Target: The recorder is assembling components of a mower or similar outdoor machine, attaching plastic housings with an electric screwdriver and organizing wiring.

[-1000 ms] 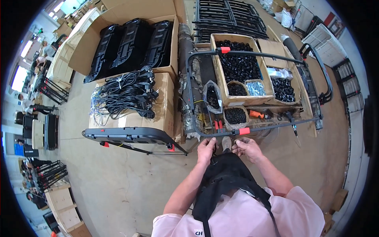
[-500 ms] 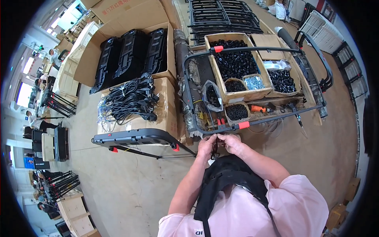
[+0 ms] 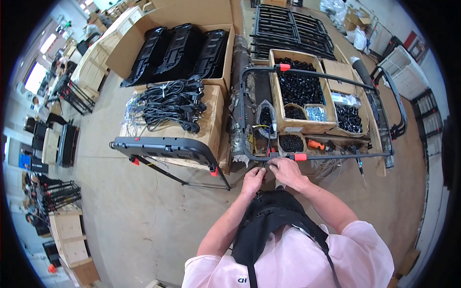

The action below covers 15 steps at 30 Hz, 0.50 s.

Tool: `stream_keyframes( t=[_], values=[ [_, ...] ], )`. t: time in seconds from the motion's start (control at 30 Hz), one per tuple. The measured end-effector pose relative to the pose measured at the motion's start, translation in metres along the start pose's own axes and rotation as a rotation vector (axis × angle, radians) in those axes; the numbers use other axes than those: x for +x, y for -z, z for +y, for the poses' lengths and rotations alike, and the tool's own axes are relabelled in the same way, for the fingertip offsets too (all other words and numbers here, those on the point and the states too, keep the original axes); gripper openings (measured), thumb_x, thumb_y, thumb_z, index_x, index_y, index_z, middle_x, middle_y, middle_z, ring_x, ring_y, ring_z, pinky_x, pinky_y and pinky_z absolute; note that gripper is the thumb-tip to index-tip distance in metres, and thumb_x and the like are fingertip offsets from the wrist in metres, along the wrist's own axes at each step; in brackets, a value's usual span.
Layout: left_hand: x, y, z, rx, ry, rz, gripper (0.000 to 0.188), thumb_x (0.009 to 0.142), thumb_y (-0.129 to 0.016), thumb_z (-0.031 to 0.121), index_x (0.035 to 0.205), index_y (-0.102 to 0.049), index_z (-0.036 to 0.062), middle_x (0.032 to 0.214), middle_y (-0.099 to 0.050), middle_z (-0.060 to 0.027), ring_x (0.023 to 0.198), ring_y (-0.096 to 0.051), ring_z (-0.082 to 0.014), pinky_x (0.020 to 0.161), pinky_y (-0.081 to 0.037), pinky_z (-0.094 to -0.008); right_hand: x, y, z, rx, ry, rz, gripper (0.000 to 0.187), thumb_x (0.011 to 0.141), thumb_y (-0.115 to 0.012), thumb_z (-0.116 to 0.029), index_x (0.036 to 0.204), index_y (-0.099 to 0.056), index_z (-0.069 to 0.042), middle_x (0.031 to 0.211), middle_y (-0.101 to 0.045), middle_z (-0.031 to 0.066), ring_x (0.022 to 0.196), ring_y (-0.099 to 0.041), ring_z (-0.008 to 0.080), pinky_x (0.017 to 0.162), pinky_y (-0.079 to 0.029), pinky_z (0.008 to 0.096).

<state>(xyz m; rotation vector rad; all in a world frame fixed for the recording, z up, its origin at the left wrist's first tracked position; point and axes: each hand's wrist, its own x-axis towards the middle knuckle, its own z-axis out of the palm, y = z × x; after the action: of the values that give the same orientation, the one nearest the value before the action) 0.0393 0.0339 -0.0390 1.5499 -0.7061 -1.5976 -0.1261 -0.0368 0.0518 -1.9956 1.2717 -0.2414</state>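
1. The left hand and the right hand are held close together, fingertips almost meeting, at the near bar of a black metal tube frame.
2. The fingers of both hands are curled narrowly around something very small at the bar; what is pinched cannot be made out, and whether the grip is fully closed cannot be told.
3. Just beyond the right hand, an orange-red sleeve is seen on the same bar, nearly touching the knuckles.
4. Just above the hands, a small cardboard tub of black parts is set inside the frame's outline, with an orange-handled tool beside it to the right.
5. To the left of the left hand, a black panel on thin legs with red clips is seen standing on the concrete floor.
6. Farther out from the hands, a large cardboard box filled with black pieces is crossed by the frame's far bar; a clear bag of shiny parts lies at its near end.
7. Beyond the left hand, a bundle of black cables is laid on a closed carton.
8. Farthest away, black moulded parts are stacked in an open box, and black metal grids are piled beside it.
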Motion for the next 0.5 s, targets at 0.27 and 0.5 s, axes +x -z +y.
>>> stream_keyframes(
  t=[0.27, 0.5],
  values=[
    [-0.015, -0.002, -0.025, 0.103, -0.287, 0.155, 0.027, 0.109, -0.059, 0.027, 0.114, -0.065, 0.0017, 0.085, -0.063, -0.0008, 0.075, -0.055, -0.0094, 0.069, -0.047, -0.0287, 0.047, -0.002, -0.031, -0.567, 0.537, -0.381, 0.028, 0.087, -0.064, -0.009, 0.114, -0.069, -0.005, 0.109, -0.072, 0.0125, 0.105, -0.072, 0.0331, 0.088, -0.059, 0.0428],
    [-0.020, 0.015, -0.038, 0.101, -0.294, 0.082, 0.027, 0.108, -0.053, 0.018, 0.127, -0.062, 0.0013, 0.089, -0.060, -0.0010, 0.084, -0.056, -0.0108, 0.075, -0.049, -0.0310, 0.059, 0.013, -0.050, -0.648, 0.794, -0.369, 0.018, 0.087, -0.063, -0.009, 0.104, -0.066, -0.004, 0.104, -0.068, 0.0135, 0.109, -0.070, 0.0337, 0.089, -0.058, 0.0445]
  ],
)
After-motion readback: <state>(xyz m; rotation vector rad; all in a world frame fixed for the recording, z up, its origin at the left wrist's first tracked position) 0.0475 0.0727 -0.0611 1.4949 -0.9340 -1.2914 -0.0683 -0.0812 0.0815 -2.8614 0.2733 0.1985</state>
